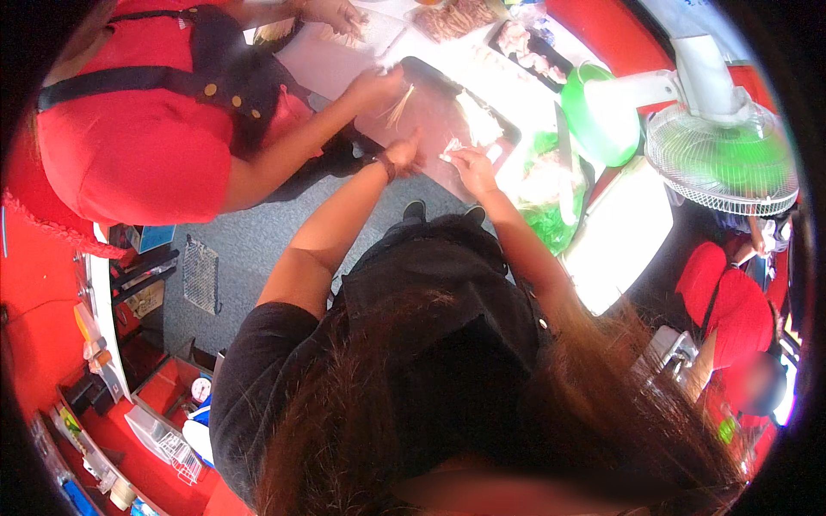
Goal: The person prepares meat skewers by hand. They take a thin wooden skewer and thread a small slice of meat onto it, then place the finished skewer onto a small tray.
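Note:
My right hand [473,169] pinches a small white food piece [446,157] between thumb and fingertips, over the near part of a dark-rimmed tray [432,138]. To its left, my left hand [404,155] is held over the tray's near left edge, thumb raised and fingers apart; it is slightly blurred, and I see nothing in it. Beyond my right hand lies a pile of pale, thin strands [479,121], perhaps enoki mushrooms. A loose bunch of the same strands [401,107] hangs below the hand of a co-worker [377,89] on the left.
A second co-worker's hand [335,16] works at the far left. Behind the tray are meat strips [455,18] and a black tray with pale meat [526,55]. On the right stand a knife [563,138], green plastic bag [552,226], green bowl [600,119] and fan [719,158].

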